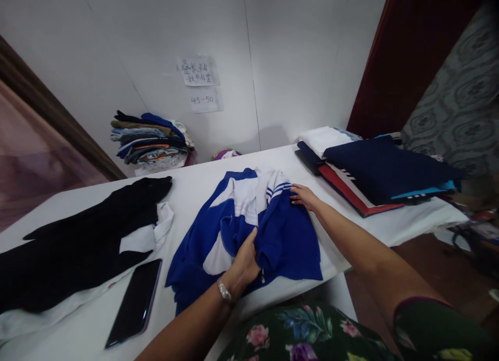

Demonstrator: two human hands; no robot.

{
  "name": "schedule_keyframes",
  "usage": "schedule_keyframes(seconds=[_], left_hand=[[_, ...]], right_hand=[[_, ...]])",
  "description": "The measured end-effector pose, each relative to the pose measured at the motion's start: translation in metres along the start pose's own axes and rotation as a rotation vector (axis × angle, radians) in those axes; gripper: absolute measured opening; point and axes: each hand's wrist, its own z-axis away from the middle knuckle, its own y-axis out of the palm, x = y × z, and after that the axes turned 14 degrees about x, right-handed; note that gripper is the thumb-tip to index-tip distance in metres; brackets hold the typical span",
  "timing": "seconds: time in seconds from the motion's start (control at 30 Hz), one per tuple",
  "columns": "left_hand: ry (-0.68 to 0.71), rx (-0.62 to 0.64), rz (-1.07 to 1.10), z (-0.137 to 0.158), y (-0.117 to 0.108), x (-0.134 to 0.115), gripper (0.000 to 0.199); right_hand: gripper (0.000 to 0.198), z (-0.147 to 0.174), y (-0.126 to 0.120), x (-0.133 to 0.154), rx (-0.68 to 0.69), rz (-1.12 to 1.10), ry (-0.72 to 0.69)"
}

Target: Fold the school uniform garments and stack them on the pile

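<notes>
Head view: blue-and-white jacket [294, 241] is lying rumpled on the white table [198, 187]; using jacket as reference. Left hand [245, 265] is gripping cloth at its near middle, thumb on top, fingers mostly hidden. Right hand [304, 196] is touching its right edge beside the striped part, fingers slightly spread; can't tell if it's pinching. Phone [136, 301] is lying left of the jacket, black garment [89, 231] farther left. Folded pile [390, 169] is sitting to its right, clothes stack [152, 143] behind-left.
</notes>
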Motion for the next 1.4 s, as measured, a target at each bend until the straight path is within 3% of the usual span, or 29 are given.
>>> schedule_keyframes(seconds=[0.17,0.27,0.4,0.5,0.63,0.73,0.8,0.93,1.03,1.2,1.3,1.4], left_hand=[[-0.012,-0.015,0.002,-0.004,0.025,-0.01,0.028],[0.064,-0.033,-0.007,-0.01,0.033,-0.01,0.023],[0.014,-0.075,-0.041,-0.013,0.026,0.004,0.03],[-0.042,-0.033,-0.058,-0.011,0.018,0.012,0.028],[-0.037,0.014,-0.04,-0.012,0.02,0.009,0.03],[0.049,0.065,-0.011,-0.016,0.026,0.007,0.032],[0.064,0.075,-0.031,-0.018,0.026,0.009,0.033],[-0.034,0.005,-0.129,-0.016,0.018,0.01,0.031],[-0.037,0.037,-0.156,-0.011,0.012,0.004,0.027],[-0.072,0.043,-0.115,-0.01,0.007,-0.005,0.031],[-0.022,0.022,-0.12,-0.013,0.007,-0.004,0.031],[0.067,-0.009,-0.258,-0.016,0.011,-0.012,0.04]], right_hand=[[0.056,-0.002,0.016,-0.007,-0.021,0.128,-0.058],[0.052,-0.005,0.016,-0.01,-0.077,0.182,-0.145],[0.043,-0.006,0.003,-0.013,-0.169,0.262,-0.229],[0.039,-0.004,0.0,-0.016,-0.172,0.365,-0.265],[0.039,-0.001,0.01,-0.011,-0.131,0.556,-0.357],[0.042,-0.003,0.024,-0.001,-0.066,0.711,-0.421],[0.044,-0.006,0.034,0.004,0.0,0.843,-0.417],[0.045,-0.009,0.048,-0.004,0.155,1.099,-0.289],[0.044,-0.006,0.051,-0.013,0.202,1.19,-0.232],[0.048,0.005,0.042,-0.014,0.148,1.231,-0.274],[0.045,0.012,0.031,-0.016,0.097,1.22,-0.368],[0.046,0.017,0.02,-0.022,0.081,1.229,-0.376]])
